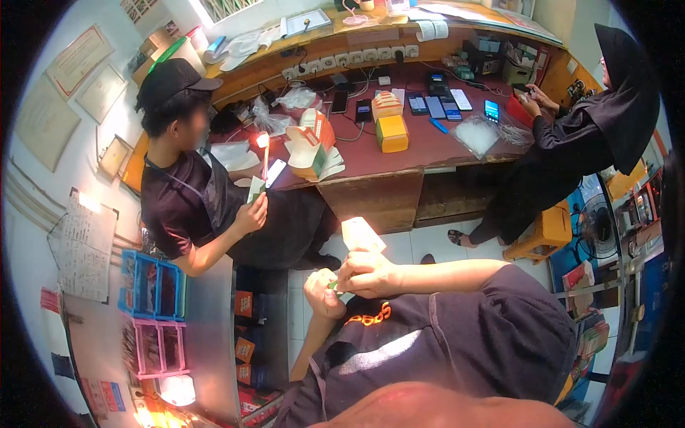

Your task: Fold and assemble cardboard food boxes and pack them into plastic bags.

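Held in front of my dark apron (412, 342) is a small folded piece of pale paperboard (361, 235), brightly sunlit at its upper end. My right hand (366, 274) grips it with curled fingers. Close beside it, my left hand (324, 294) pinches a green part (333, 285) at the lower edge. The fingers hide much of the piece between the hands, so I cannot tell whether the pale and green parts are joined.
At left, a person in a black cap (176, 75) holds a pale-and-green card (257, 190). Another person (578, 123) stands at right by the dark red table (369, 166), which bears cartons (392, 134) and several phones (436, 107). A yellow stool (540, 230) and a metal counter (211, 331) flank me.
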Demonstrator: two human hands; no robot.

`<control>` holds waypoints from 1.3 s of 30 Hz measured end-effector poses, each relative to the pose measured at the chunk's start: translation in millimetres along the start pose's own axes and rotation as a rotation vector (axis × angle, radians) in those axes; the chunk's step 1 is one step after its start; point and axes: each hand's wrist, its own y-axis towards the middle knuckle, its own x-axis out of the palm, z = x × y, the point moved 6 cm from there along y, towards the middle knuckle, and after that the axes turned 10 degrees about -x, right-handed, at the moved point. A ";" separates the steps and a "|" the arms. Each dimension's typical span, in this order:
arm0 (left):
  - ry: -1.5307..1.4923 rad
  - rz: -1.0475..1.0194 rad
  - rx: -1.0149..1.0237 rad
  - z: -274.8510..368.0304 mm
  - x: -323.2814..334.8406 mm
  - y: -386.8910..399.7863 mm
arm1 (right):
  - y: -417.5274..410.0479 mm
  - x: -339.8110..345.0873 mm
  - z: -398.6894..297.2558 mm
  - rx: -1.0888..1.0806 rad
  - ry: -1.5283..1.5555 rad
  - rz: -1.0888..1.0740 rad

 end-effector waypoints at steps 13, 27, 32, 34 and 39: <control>0.106 0.215 0.108 15.4 -5.0 -1.0 | -7.0 8.7 22.7 0.276 0.087 -0.181; 0.298 0.156 0.011 4.1 -23.1 15.4 | -6.3 15.4 31.5 0.686 0.719 -0.374; -0.052 -0.032 -0.424 -18.8 -56.5 21.8 | -8.5 -4.0 59.7 0.712 0.866 -0.014; -0.585 -0.117 -0.599 -34.0 -56.4 7.2 | -3.7 -11.5 66.0 0.644 0.513 -0.085; -0.919 0.072 -0.741 -28.6 -38.2 0.8 | 4.7 -13.1 63.5 0.411 0.174 -0.040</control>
